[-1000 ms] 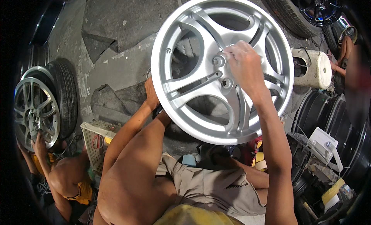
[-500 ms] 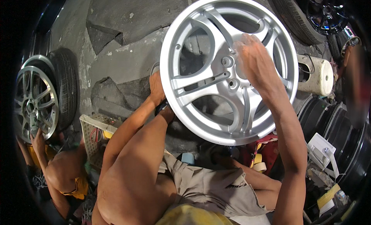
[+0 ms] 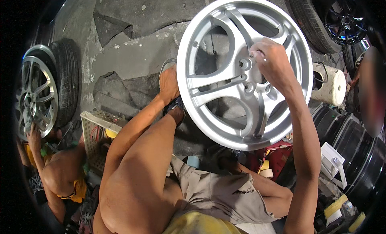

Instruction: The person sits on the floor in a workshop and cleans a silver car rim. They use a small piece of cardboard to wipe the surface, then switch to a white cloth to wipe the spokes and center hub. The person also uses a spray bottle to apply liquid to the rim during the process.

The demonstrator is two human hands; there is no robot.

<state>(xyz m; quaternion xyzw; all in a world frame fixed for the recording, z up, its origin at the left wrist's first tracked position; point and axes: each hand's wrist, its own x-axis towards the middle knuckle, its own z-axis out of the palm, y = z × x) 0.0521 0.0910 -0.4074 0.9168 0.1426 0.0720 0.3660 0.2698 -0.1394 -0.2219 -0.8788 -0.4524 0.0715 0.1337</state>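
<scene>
A large silver alloy wheel rim (image 3: 254, 75) stands tilted in front of my legs, its spoked face toward me. Over the hub, my right hand (image 3: 273, 61) rests with curled fingers against a spoke. Its fingertips look whitish and dusty; whatever they pinch, if anything, is hidden. At the rim's left edge is my left hand (image 3: 169, 83), its fingers wrapped behind the edge and partly out of sight. A thin grey loop (image 3: 167, 61), like a cord or wire, shows beside that hand.
Left, another person's hand (image 3: 34, 131) works at a second spoked wheel (image 3: 47, 91) beside a tyre (image 3: 66, 83). A perforated plastic crate (image 3: 93, 139) stands near my left arm. At right are a whitish canister (image 3: 333, 87), dark rims (image 3: 339, 131) and a white lamp-like box (image 3: 330, 159).
My right hand has shifted slightly on the spoke, its fingers now more curled and less blurred. The whole wheel appears a little further right in view, and my left hand shows more fully.
</scene>
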